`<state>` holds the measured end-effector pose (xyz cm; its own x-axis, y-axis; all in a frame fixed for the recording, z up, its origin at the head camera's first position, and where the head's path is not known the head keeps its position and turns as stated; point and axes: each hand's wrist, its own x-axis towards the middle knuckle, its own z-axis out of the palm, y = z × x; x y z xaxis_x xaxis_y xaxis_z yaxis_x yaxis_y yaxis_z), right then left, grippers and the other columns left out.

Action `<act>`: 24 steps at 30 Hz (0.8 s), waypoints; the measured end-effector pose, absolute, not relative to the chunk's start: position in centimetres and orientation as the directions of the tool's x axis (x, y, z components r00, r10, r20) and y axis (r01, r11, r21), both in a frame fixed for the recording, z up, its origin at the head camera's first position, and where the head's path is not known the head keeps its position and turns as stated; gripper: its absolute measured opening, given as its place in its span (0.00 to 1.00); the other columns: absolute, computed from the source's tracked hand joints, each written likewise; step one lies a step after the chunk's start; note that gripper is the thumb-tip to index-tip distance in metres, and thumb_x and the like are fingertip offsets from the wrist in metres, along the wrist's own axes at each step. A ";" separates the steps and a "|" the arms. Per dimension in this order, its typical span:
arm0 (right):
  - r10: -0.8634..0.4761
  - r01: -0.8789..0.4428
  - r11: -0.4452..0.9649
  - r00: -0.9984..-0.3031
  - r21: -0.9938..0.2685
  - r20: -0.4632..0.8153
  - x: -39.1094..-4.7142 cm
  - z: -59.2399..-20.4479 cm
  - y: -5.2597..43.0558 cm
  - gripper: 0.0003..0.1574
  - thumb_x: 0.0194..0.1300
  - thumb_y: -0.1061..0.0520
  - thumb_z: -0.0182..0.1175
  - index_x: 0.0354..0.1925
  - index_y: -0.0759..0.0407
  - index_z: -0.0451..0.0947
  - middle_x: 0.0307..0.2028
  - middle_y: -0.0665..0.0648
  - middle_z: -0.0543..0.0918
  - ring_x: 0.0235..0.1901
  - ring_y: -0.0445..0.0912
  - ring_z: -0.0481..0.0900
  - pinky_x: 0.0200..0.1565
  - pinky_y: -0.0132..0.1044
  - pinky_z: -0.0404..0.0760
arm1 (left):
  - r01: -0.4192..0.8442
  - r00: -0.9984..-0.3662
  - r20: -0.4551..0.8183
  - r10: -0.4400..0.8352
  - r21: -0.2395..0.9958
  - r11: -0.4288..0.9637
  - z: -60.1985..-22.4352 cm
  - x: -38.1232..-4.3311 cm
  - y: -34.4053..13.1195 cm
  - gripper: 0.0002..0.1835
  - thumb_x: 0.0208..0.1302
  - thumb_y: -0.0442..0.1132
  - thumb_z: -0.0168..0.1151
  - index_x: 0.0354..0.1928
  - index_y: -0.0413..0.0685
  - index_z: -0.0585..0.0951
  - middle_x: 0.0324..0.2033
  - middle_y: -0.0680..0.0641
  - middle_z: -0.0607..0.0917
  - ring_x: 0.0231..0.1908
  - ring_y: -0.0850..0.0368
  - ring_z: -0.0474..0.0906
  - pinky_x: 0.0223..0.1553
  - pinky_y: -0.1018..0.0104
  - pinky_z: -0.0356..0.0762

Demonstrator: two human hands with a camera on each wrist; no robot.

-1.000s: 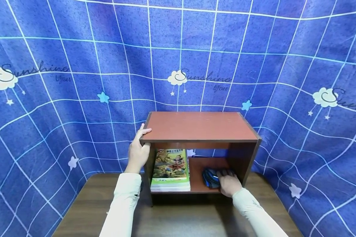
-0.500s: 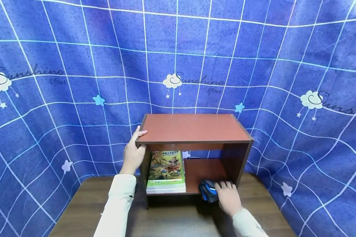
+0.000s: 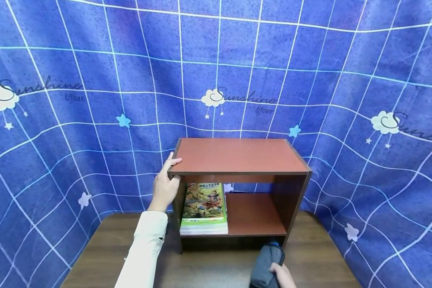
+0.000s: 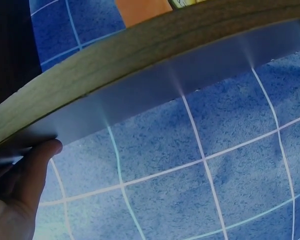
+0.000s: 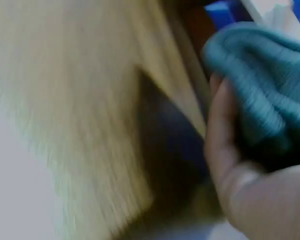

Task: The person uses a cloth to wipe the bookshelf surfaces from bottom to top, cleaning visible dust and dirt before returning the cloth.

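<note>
My left hand grips the upper left corner of a small brown shelf, with a finger over its red-brown top. In the left wrist view, part of the left hand shows against the side panel. Low in front of the shelf, my right hand holds a soft, folded dark grey cloth with a bit of blue at its far end. The right wrist view shows the thick folds of the cloth in the curled right hand; that view is blurred.
A stack of books with an illustrated cover lies on the left of the shelf's middle board. The shelf stands on a brown wooden table. Behind it hangs a blue curtain with white grid lines.
My right hand has drawn the grey cloth out from the right side of the shelf board, toward me and down. The left hand has stayed at the shelf's corner.
</note>
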<state>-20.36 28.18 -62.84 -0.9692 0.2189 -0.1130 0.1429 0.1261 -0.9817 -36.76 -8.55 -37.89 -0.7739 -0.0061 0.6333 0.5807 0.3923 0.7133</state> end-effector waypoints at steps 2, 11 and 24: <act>0.018 0.190 -0.214 -0.980 -0.958 -0.199 -20.8 -62.7 28.8 0.14 0.69 0.57 0.46 0.34 0.66 0.72 0.35 0.54 0.80 0.38 0.45 0.78 0.47 0.35 0.75 | 0.579 -0.772 0.635 -0.016 0.714 0.394 -37.8 -36.7 -8.7 0.24 0.66 0.34 0.58 0.62 0.59 0.80 0.73 0.63 0.64 0.70 0.47 0.64 0.59 0.43 0.67; -0.217 0.321 -0.701 -0.947 -0.637 -0.239 -23.9 -61.3 31.2 0.18 0.81 0.52 0.41 0.46 0.56 0.77 0.44 0.58 0.85 0.47 0.51 0.83 0.56 0.46 0.77 | 0.581 -0.777 0.629 0.007 0.713 0.393 -37.7 -36.7 -8.4 0.23 0.69 0.36 0.57 0.64 0.60 0.79 0.74 0.64 0.62 0.71 0.47 0.63 0.57 0.43 0.67; -0.252 0.231 -0.899 -0.968 -0.371 0.008 -24.1 -61.4 31.1 0.27 0.81 0.53 0.34 0.53 0.63 0.78 0.56 0.62 0.80 0.57 0.54 0.76 0.66 0.51 0.64 | 0.560 -0.782 0.622 -0.025 0.721 0.409 -37.7 -36.8 -8.5 0.22 0.68 0.37 0.58 0.63 0.61 0.80 0.73 0.64 0.64 0.71 0.49 0.62 0.61 0.43 0.66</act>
